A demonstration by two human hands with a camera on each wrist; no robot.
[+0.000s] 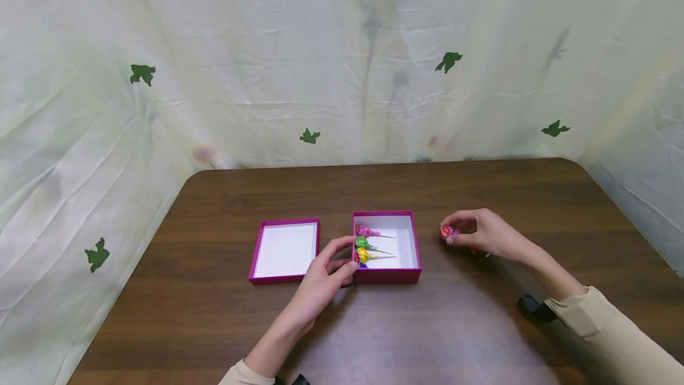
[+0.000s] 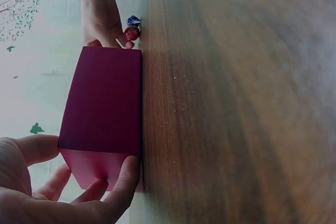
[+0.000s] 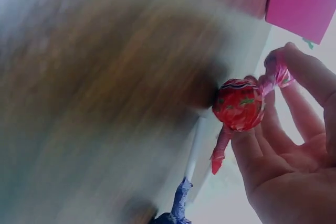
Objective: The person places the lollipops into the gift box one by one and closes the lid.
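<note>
A magenta box [image 1: 387, 275] with a white inside stands mid-table in the head view. Along its left side lie several wrapped lollipops: pink [image 1: 364, 230], green [image 1: 364, 243], yellow [image 1: 363, 255] and part of a blue one. My left hand [image 1: 320, 281] holds the box by its left end, thumb and fingers spread across it. To the right of the box, my right hand [image 1: 491, 234] pinches a red-and-pink lollipop [image 1: 447, 232]; its pink wrapper [image 3: 282, 73] shows between the fingertips. Close by that hand are a red lollipop [image 3: 239, 106] and a blue lollipop [image 3: 180, 200].
The magenta-rimmed lid [image 1: 285, 249], white inside, lies left of the box on the brown wooden table [image 1: 160, 302]. A pale curtain [image 1: 331, 64] with green leaf prints hangs behind. Dark straps are at both wrists.
</note>
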